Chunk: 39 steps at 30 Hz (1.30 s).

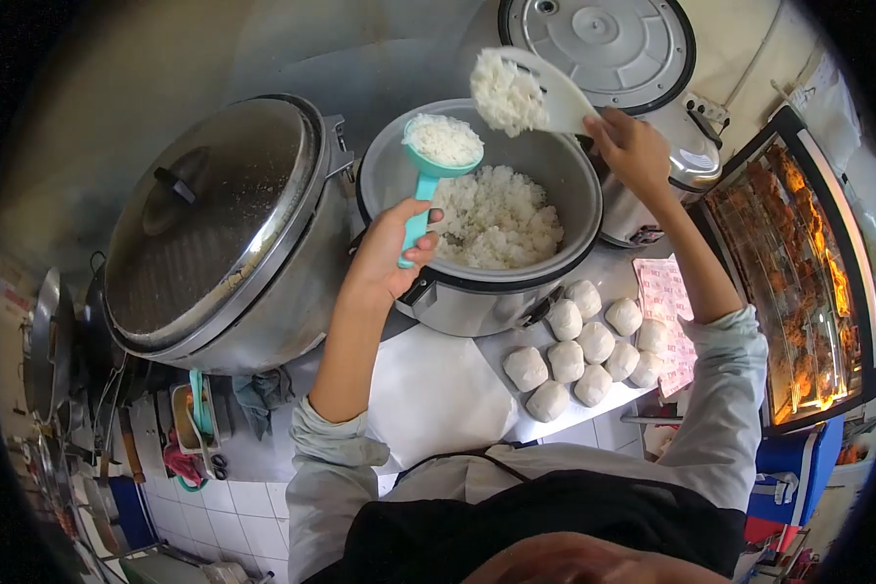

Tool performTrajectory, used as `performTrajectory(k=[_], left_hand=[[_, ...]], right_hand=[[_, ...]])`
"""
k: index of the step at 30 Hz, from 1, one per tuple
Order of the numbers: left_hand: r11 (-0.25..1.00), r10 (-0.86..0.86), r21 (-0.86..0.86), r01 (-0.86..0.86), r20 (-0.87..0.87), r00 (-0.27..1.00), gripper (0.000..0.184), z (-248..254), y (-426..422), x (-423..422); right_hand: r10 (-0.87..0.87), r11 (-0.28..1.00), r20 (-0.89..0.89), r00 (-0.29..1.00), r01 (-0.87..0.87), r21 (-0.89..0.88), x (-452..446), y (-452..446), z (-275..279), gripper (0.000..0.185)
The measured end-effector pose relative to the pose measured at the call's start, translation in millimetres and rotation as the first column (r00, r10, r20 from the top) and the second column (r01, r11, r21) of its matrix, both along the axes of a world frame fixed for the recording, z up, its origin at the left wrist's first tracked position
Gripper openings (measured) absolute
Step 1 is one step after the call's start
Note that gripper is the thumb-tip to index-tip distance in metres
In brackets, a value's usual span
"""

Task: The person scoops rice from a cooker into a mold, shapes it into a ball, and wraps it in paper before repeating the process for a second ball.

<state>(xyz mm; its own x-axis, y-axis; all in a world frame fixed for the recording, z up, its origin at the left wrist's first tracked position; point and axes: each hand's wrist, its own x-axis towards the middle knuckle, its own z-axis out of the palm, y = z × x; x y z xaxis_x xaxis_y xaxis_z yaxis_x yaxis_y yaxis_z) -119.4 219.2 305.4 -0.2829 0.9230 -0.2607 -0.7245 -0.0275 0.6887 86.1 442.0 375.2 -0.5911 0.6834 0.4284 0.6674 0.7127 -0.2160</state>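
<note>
My left hand (394, 248) is closed round the handle of a turquoise scoop (424, 200), whose round cup is filled with white rice (445, 139). My right hand (631, 148) grips a white rice paddle (566, 102) with a clump of rice (506, 92) on its blade. Both tools are held above a large open rice cooker (579, 200). Cooked rice (501, 219) lies loose in the pot, heaped in the middle. The paddle is up to the right of the scoop, and the two are apart.
Several wrapped white bundles (596, 343) stand on the counter by a sheet of white paper (443, 384) and a pink printed paper (664, 302). A large lidded steel pot (214, 234) is at the left. A lit food display case (798, 282) is at the right.
</note>
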Motion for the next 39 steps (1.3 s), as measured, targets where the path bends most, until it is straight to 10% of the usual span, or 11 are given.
performTrajectory(k=[3, 6, 11, 20, 24, 27, 33, 37, 39], left_hand=[[0.998, -0.02, -0.056, 0.016, -0.065, 0.998, 0.015, -1, 13, 12], [0.996, -0.088, -0.042, 0.085, -0.063, 0.994, 0.021, 1, 17, 13], [0.993, -0.087, -0.082, 0.085, -0.023, 0.996, 0.027, -1, 14, 13], [0.993, -0.042, -0.115, 0.025, -0.144, 0.989, 0.02, 2, 21, 18], [0.999, -0.03, -0.048, 0.022, -0.179, 0.983, 0.018, 17, 24, 23], [0.999, 0.023, -0.02, -0.028, -0.236, 0.972, 0.019, 28, 28, 33], [0.999, -0.014, -0.036, 0.007, -0.194, 0.981, 0.025, 9, 23, 36], [0.998, -0.058, -0.015, 0.057, -0.098, 0.994, 0.009, 6, 19, 32], [0.999, -0.035, 0.005, 0.035, -0.064, 0.997, 0.031, 9, 18, 29]], right_hand=[[0.149, 0.826, -0.077, 0.986, -0.081, 0.558, 1, -26, 0, 0.02], [0.221, 0.728, -0.054, 0.974, -0.128, 0.673, -2, -30, -7, 0.018], [0.02, 0.987, -0.186, 0.982, -0.049, -0.153, 0, -18, -9, 0.052], [0.298, 0.775, -0.237, 0.925, -0.379, -0.505, -15, -60, -69, 0.056], [0.284, 0.784, -0.148, 0.947, -0.318, -0.533, -14, -54, -50, 0.048], [0.515, 0.856, -0.086, 0.853, -0.517, 0.003, -18, -35, -57, 0.036], [0.171, 0.94, -0.053, 0.984, -0.179, -0.292, -46, -10, -66, 0.045], [0.293, 0.937, -0.057, 0.954, -0.298, -0.184, -37, -8, -50, 0.064], [0.256, 0.918, -0.19, 0.948, -0.3, -0.26, -36, -7, -47, 0.07]])
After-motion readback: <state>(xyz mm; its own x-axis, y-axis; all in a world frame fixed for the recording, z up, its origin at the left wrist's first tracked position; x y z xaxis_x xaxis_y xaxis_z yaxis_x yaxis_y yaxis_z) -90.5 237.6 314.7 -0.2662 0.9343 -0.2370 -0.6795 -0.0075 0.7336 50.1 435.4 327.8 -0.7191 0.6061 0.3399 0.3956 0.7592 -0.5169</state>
